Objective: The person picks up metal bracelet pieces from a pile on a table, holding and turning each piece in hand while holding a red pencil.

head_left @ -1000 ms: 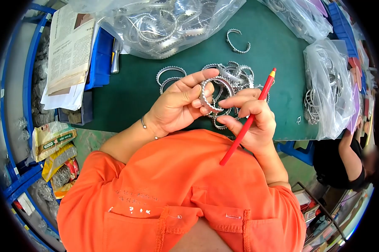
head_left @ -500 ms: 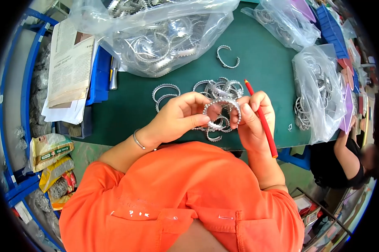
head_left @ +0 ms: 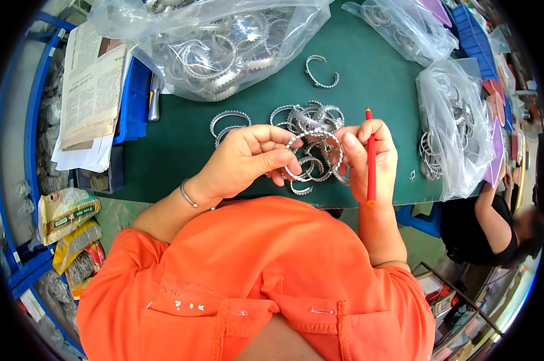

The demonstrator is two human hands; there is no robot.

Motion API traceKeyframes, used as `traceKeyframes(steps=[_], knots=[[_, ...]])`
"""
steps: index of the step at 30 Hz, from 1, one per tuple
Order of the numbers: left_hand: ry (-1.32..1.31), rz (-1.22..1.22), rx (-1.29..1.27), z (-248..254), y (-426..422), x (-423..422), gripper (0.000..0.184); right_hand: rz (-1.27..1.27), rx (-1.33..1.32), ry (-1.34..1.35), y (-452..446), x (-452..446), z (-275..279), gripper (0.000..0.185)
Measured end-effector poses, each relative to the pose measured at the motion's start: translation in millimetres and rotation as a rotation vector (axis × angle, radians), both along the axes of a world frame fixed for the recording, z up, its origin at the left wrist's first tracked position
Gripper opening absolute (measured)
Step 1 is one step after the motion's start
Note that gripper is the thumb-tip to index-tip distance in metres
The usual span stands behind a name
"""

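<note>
1. Left hand [head_left: 245, 159] and right hand [head_left: 373, 159] pinch a bangle [head_left: 314, 132] above the table [head_left: 175, 144]; the right also grips a red pencil [head_left: 371, 168].
2. Large bag [head_left: 223, 60]: silvery bangles inside.
3. Right-edge bag [head_left: 458, 132]: more inside.

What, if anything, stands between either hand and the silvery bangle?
Nothing visible: the left hand and right hand both hold the bangle, above the pile of other bangles.

No text can be read with certainty; the newspaper [head_left: 93, 90] carries columns of print too small to make out; the green band on the yellow-and-white bag [head_left: 67, 215] bears pale, illegible lettering; faint dark characters mark the orange shirt [head_left: 242, 253], also unreadable.
</note>
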State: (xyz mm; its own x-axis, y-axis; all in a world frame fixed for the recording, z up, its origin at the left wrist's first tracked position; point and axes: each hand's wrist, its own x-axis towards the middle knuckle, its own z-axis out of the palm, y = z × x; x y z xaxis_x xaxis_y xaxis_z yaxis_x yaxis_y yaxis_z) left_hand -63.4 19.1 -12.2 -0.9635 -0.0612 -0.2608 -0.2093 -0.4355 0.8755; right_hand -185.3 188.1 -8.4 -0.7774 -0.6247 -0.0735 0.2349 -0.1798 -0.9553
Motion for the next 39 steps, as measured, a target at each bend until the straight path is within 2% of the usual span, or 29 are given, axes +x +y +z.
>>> traceKeyframes(steps=[6, 8, 19, 24, 28, 29, 31, 33, 35, 37, 38, 39], knots=[[-0.030, 0.014, -0.031, 0, 1, 1, 0.028, -0.008, 0.016, -0.087, 0, 2, -4, 0.022], [-0.041, 0.040, 0.204, -2, 0, 1, 0.033, -0.016, -0.002, -0.089, 0, 3, -6, 0.022], [-0.060, 0.071, 0.149, -5, 2, 2, 0.032, -0.054, -0.074, -0.132, 1, 5, -7, 0.020], [-0.102, 0.031, 0.346, -12, -1, 2, 0.032, -0.028, -0.051, -0.145, 1, 4, -8, 0.018], [-0.164, 0.024, 0.343, -13, -2, 2, 0.034, -0.016, -0.022, -0.158, 3, 5, -10, 0.018], [-0.167, 0.019, 0.301, -9, -1, 1, 0.034, -0.014, 0.000, -0.135, 3, 4, -9, 0.019], [-0.164, 0.031, -0.026, 4, 2, -2, 0.031, 0.060, -0.049, -0.012, 8, 1, -9, 0.023], [-0.103, 0.077, -0.121, 3, 8, -3, 0.035, 0.143, -0.125, 0.158, 16, -5, -9, 0.026], [0.056, 0.110, -0.070, -6, 8, -4, 0.041, 0.151, -0.112, 0.350, 27, -16, 7, 0.029], [0.098, 0.109, -0.074, -8, 7, -7, 0.041, -0.165, 0.026, 0.755, 41, -39, 23, 0.030], [0.076, 0.127, -0.065, -8, 6, -7, 0.039, -0.366, 0.059, 0.829, 46, -50, 35, 0.029], [0.053, 0.150, -0.058, -7, 5, -5, 0.037, -0.482, -0.029, 0.844, 56, -72, 35, 0.028]])
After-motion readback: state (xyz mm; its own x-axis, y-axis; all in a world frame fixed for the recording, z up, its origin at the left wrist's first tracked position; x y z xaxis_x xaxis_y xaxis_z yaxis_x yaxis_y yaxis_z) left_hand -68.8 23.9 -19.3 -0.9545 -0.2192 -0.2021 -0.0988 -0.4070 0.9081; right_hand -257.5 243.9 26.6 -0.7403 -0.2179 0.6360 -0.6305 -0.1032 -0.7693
